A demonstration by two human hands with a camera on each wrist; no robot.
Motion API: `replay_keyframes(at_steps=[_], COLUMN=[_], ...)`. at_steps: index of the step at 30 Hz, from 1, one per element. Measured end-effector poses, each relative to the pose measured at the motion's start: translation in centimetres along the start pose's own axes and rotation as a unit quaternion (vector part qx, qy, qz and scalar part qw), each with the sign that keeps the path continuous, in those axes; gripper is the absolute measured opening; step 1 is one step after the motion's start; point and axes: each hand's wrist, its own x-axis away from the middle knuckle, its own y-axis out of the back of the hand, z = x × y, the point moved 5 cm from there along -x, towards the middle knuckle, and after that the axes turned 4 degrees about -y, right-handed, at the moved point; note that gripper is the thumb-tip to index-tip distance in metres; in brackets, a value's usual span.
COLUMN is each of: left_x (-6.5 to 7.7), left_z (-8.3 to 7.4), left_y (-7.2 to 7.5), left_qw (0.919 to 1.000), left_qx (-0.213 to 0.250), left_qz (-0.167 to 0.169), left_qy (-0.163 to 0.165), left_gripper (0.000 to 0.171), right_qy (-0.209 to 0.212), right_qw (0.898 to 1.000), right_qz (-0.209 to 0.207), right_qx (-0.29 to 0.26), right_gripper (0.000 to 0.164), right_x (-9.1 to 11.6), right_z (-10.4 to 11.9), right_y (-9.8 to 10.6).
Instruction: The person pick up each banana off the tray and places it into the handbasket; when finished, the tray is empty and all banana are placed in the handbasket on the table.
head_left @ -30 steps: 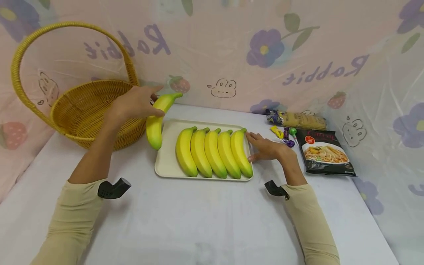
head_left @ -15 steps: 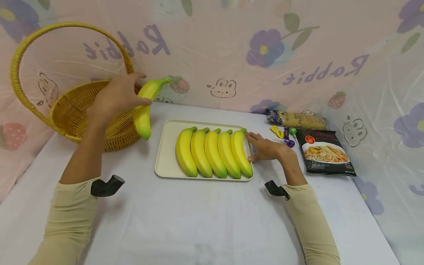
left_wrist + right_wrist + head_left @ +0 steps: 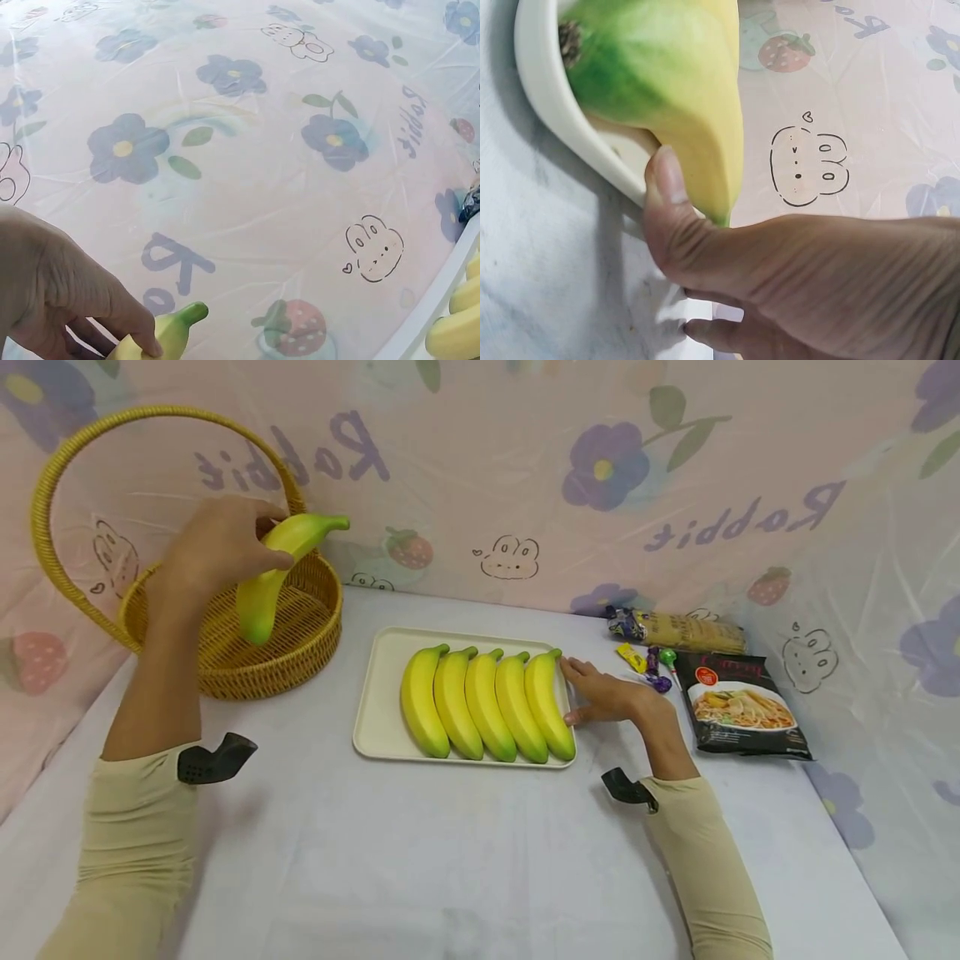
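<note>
My left hand [image 3: 213,545] grips a yellow banana [image 3: 261,597] with a green stem, thumb across its near side. The banana is tilted, stem toward the upper right, over the opening of a yellow wicker basket [image 3: 273,681] with a tall arched handle. In the left wrist view only the stem end of this banana [image 3: 174,331] shows. Several more bananas [image 3: 487,706] lie side by side on a cream tray [image 3: 378,718]. My right hand [image 3: 611,695] rests at the tray's right edge, its thumb [image 3: 667,180] on the rim beside the outermost banana [image 3: 697,97].
At the right lie a black noodle packet [image 3: 738,706], a long tan package [image 3: 678,631], a yellow-wrapped candy [image 3: 632,657] and lollipops [image 3: 660,682]. A printed plastic curtain [image 3: 480,468] closes off the back and sides of the white table [image 3: 405,852].
My left hand has carried the banana leftward and up, from beside the tray to over the basket. My right hand stays at the tray's edge.
</note>
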Motion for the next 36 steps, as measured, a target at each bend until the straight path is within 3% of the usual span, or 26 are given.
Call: replay_keyframes(at_steps=[18, 26, 36], left_x=[-1.2, -1.4, -1.1], left_z=[5.0, 7.2, 10.1], left_y=[0.4, -0.2, -1.2], left_qw=[0.9992, 0.9993, 0.9971], left_qx=[-0.022, -0.018, -0.022], left_qz=[0.007, 0.006, -0.009], left_qy=[0.033, 0.033, 0.072], left_gripper=[0.064, 0.059, 0.061], right_qy=[0.011, 0.008, 0.013], right_qw=[1.000, 1.000, 1.000], right_qz=[0.002, 0.007, 0.006], right_qx=[-0.018, -0.027, -0.027], right_gripper=[0.105, 0.104, 0.105], right_x=[0.0, 0.2, 0.1], right_z=[0.0, 0.0, 0.2], right_y=[0.0, 0.0, 0.0])
